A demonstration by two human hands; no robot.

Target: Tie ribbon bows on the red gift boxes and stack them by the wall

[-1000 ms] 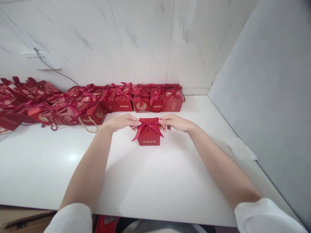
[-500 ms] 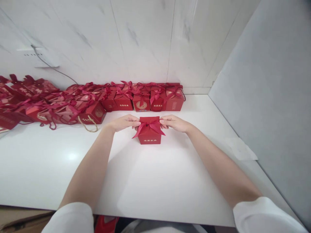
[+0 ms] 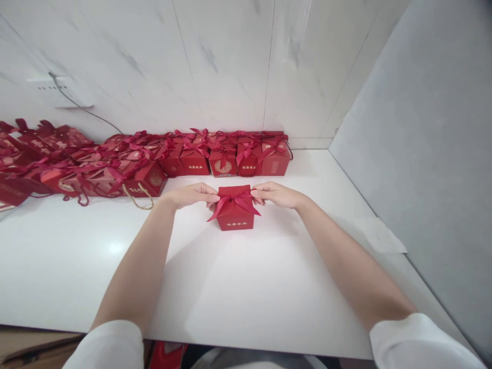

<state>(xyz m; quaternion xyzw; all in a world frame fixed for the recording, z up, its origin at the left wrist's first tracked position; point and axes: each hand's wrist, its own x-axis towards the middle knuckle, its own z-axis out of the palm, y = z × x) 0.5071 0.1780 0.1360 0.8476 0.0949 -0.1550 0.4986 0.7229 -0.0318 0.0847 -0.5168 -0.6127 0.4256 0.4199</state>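
Far left, ribbon-tied red boxes (image 3: 102, 183) crowded the back of the worktop (image 3: 246, 287); a dark cable (image 3: 84, 108) ran down the wall (image 3: 223, 56) behind. A pale cord handle (image 3: 144, 207) hung before the group's right-hand box. Left hand (image 3: 196, 196): thumb and fingers nearly closed, pinching the left side of the bow (image 3: 234, 201). Small red box (image 3: 235, 221): upright at mid-worktop, between both hands, gold characters facing the wearer. Right hand (image 3: 273, 195): similarly closed, pinching the bow's right side; could not tell whether either grip included card. Far right, a white sheet (image 3: 384, 238) lay beside a grey panel (image 3: 430, 138).
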